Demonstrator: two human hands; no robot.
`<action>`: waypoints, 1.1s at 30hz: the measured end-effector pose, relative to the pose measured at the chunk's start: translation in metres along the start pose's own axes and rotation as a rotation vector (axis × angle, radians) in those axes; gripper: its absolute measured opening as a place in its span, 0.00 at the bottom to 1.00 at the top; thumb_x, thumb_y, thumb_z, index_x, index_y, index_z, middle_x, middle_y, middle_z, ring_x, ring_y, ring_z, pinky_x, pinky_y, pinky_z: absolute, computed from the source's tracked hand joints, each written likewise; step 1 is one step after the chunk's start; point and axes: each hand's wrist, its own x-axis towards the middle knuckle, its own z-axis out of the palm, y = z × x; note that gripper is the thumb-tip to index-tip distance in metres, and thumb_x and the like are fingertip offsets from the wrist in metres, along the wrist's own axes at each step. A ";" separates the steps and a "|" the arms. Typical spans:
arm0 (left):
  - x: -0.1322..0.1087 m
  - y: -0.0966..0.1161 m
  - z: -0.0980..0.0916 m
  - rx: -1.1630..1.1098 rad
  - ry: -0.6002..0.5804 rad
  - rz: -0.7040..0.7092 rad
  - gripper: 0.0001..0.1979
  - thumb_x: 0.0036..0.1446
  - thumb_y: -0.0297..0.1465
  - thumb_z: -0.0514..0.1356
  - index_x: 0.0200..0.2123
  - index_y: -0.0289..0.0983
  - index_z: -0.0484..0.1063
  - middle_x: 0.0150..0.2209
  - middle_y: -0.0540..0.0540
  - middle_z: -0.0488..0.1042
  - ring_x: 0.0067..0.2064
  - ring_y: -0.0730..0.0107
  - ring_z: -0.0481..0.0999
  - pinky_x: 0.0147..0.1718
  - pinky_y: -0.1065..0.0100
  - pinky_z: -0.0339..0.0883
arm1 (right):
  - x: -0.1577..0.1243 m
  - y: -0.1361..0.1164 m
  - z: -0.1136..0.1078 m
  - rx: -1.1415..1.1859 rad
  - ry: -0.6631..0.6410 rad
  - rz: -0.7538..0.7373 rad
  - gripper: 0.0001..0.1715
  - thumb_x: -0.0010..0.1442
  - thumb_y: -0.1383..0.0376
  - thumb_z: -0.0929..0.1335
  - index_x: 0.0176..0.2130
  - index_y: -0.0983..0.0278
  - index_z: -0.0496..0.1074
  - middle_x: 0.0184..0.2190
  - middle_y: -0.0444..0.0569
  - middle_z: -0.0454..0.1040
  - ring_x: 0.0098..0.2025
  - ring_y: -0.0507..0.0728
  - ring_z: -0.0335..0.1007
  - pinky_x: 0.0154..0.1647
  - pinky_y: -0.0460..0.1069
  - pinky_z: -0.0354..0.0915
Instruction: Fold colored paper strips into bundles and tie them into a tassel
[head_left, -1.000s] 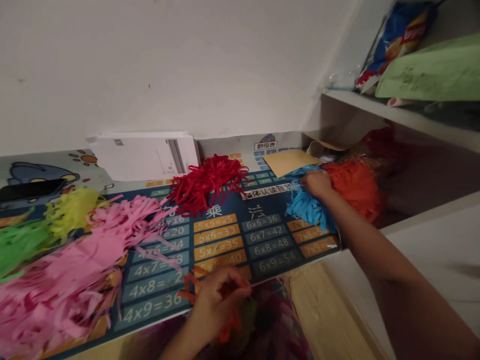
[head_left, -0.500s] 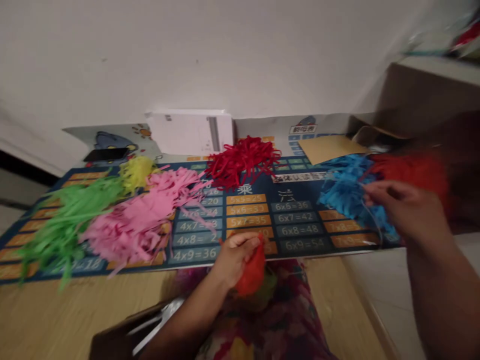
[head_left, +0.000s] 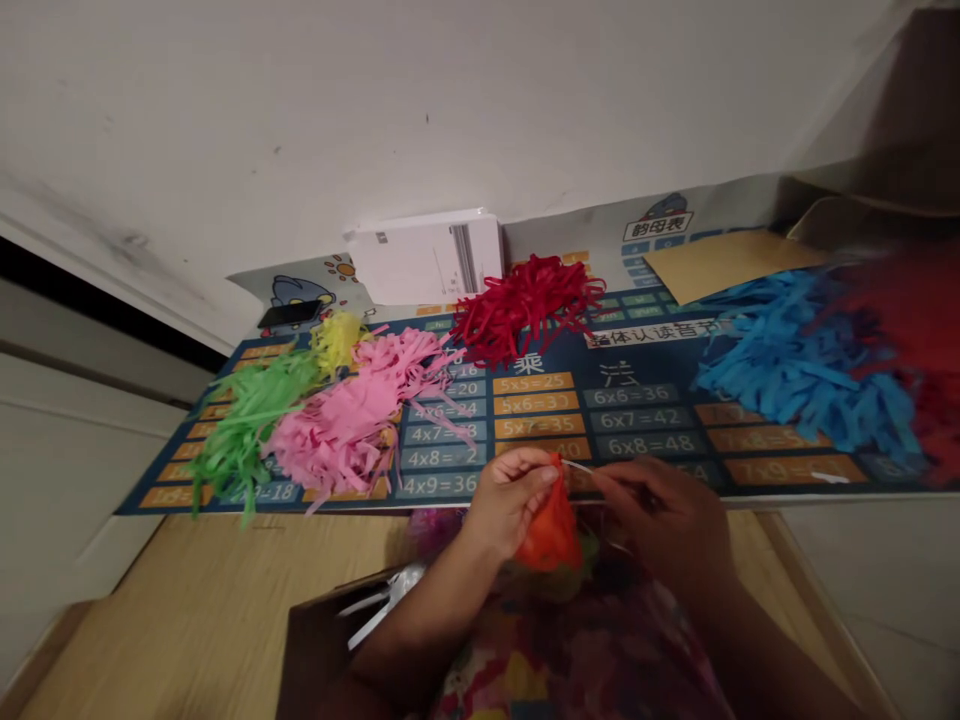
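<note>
Left hand (head_left: 510,500) pinches the gathered top of a bright orange, soft, thin-sheeted bundle (head_left: 551,540), thumb against fingers. Bundle hangs below the grip, just off the table's near edge, above the person's lap. Right hand (head_left: 671,510), in shadow, has its fingertips closed on a thin, pale, cord-like strand (head_left: 577,466); the strand runs to the bundle's top. Whether it is looped, threaded or only touching there, cannot tell.

Step in hand, as I judge it: working strand and gathered neck together. Best done with the left pinch firm and close to the neck, so the folds stay bunched. Strand wants leading in short, taut movements, near its end; a hard tug could tear material this flimsy. Loose length is best kept clear of the fringe. Light is poor; tilting the neck towards the eyes should help.

Against the frame half a second back: right hand was well apart, over the bright blue, fringed paper-like pile (head_left: 810,360), with a strand at its fingertips; now it is beside the left. Left hand has the orange bundle in both. View has swung; the deep red, shredded-strip pile (head_left: 529,310) and the pale pink, fringed pile (head_left: 345,420) lie on the table as before.
</note>
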 end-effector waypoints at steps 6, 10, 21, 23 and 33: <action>0.000 -0.002 0.000 0.059 -0.024 0.053 0.20 0.28 0.34 0.80 0.25 0.32 0.79 0.21 0.50 0.78 0.21 0.79 0.72 0.23 0.77 0.64 | 0.000 0.002 0.004 -0.051 -0.016 -0.043 0.11 0.64 0.60 0.69 0.32 0.59 0.79 0.21 0.39 0.72 0.21 0.49 0.67 0.23 0.45 0.58; 0.001 -0.001 0.001 0.066 -0.006 0.068 0.19 0.29 0.33 0.80 0.25 0.33 0.79 0.21 0.50 0.78 0.21 0.80 0.72 0.23 0.78 0.64 | -0.002 0.004 0.003 -0.096 0.009 -0.034 0.11 0.64 0.59 0.69 0.33 0.59 0.79 0.21 0.39 0.72 0.22 0.49 0.67 0.24 0.45 0.58; 0.007 -0.003 0.002 0.085 -0.015 0.054 0.21 0.30 0.35 0.80 0.26 0.33 0.77 0.22 0.51 0.77 0.20 0.80 0.70 0.22 0.77 0.62 | -0.005 0.009 0.005 -0.139 -0.036 -0.037 0.14 0.66 0.58 0.67 0.34 0.58 0.80 0.19 0.40 0.69 0.21 0.49 0.65 0.24 0.46 0.55; 0.007 -0.004 0.002 0.111 -0.036 0.082 0.20 0.33 0.35 0.79 0.27 0.33 0.76 0.22 0.51 0.76 0.21 0.79 0.70 0.24 0.76 0.63 | -0.004 0.011 0.006 -0.130 -0.057 -0.037 0.14 0.66 0.57 0.67 0.34 0.58 0.80 0.20 0.40 0.69 0.21 0.50 0.66 0.25 0.46 0.56; -0.003 -0.013 -0.008 0.702 -0.099 0.454 0.14 0.53 0.31 0.68 0.39 0.39 0.65 0.35 0.46 0.80 0.36 0.66 0.81 0.36 0.67 0.72 | 0.001 0.022 0.011 0.151 -0.433 0.204 0.22 0.67 0.53 0.64 0.55 0.60 0.69 0.38 0.49 0.78 0.37 0.56 0.77 0.34 0.49 0.70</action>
